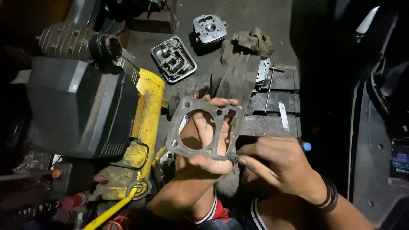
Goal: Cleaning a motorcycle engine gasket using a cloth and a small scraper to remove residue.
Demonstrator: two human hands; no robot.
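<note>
At centre of the view, above the dark workshop floor [255, 17], item one: a flat grey cylinder gasket [203, 127] with a large round bore and small bolt holes at its corners, held face-up and off the ground. Left hand [204, 147]: closed on the gasket from beneath, fingers showing through the bore, thumb pressed over the lower edge. Right hand [277, 164]: fingers pinched together at the gasket's lower right corner, touching or just beside it; a blue-tipped object [306, 146] shows behind the knuckles, its kind not clear, and whether a tool is gripped cannot be told. A dark band [330, 196] sits on that wrist. Condition of work, as a judgement: the gasket is already free of any engine part and is under inspection or edge cleaning; it is not seated on anything, so fitting appears not yet done. Surrounding stock on the floor: a finned cylinder head [209, 28] near the far edge; a cylinder head cover [174, 59] just left of it, open side up; a grey rag [240, 64] draped toward a wooden pallet [272, 115]; a T-handle wrench [270, 85] lying on the pallet slats. Left side: a yellow compressor tank [147, 110] under a black motor housing [76, 106], with a yellow hose [108, 213] running off the near edge.
</note>
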